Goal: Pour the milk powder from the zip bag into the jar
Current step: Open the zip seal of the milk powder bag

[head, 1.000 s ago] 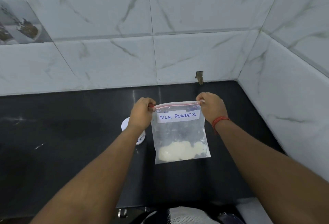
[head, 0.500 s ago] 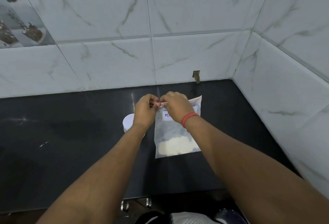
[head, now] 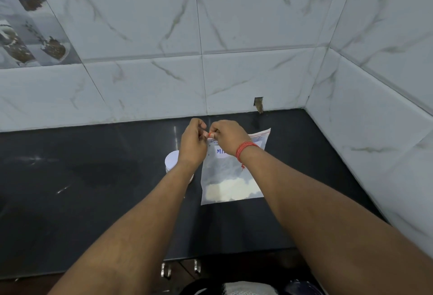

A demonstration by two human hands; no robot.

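Nearest to me, at the bottom edge, is a bit of white cloth (head: 248, 289) and, just above it, two metal fittings (head: 180, 269) under the front lip of the black counter (head: 82, 201). My two bare forearms reach forward over that counter and take up much of the view. The left forearm crosses in front of the jar (head: 171, 160), so I see only a white slice of its top and side to the left of my wrist; I cannot tell whether it is open or lidded. The right forearm lies over the lower right corner of the bag (head: 225, 177), and a red thread band (head: 244, 150) sits on that wrist, covering most of the bag's white label, where only the first blue letters show.

The bag stands upright on the counter, just right of the jar, between my arms. It is clear plastic with a pale heap of powder (head: 230, 189) settled along its bottom. Its red zip strip runs along the top, and the far right end of it sticks out free beyond my right hand.

Both hands meet at the bag's upper left corner. My left hand (head: 192, 144) and right hand (head: 228, 136) are closed in narrow pinches on the zip edge, fingertips almost touching each other, with a spot of red strip showing between them.

Beyond the hands the counter ends at white marbled wall tiles (head: 234, 25), which turn a corner on the right. A small dark notch (head: 258, 104) breaks the tile where it meets the counter, behind the bag.
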